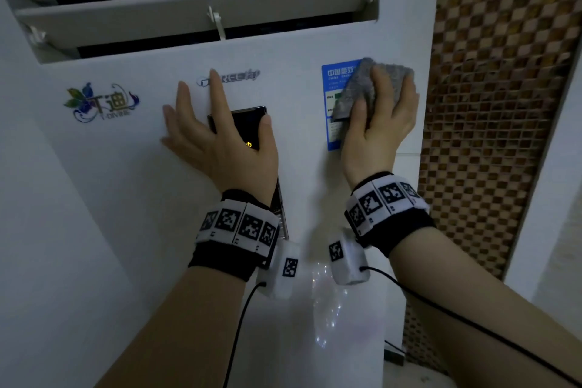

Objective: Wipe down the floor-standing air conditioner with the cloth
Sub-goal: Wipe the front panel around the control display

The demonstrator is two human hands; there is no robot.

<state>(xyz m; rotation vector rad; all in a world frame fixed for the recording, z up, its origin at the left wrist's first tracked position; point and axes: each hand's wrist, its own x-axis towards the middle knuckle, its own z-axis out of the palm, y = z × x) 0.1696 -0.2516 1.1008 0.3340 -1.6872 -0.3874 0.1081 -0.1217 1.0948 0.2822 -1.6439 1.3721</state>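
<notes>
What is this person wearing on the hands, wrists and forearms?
The left hand and right hand are ungloved, with no sleeves. Each wrist has a black wristband ringed with white blocks bearing black square markers, plus a white box trailing a black cable.

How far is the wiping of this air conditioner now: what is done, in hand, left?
Done: no wiped area shows clearly. In hand: the right hand holds the grey cloth on the blue label; the left hand rests flat on the black display. Left, probably: the louvres and lower panel.
</notes>
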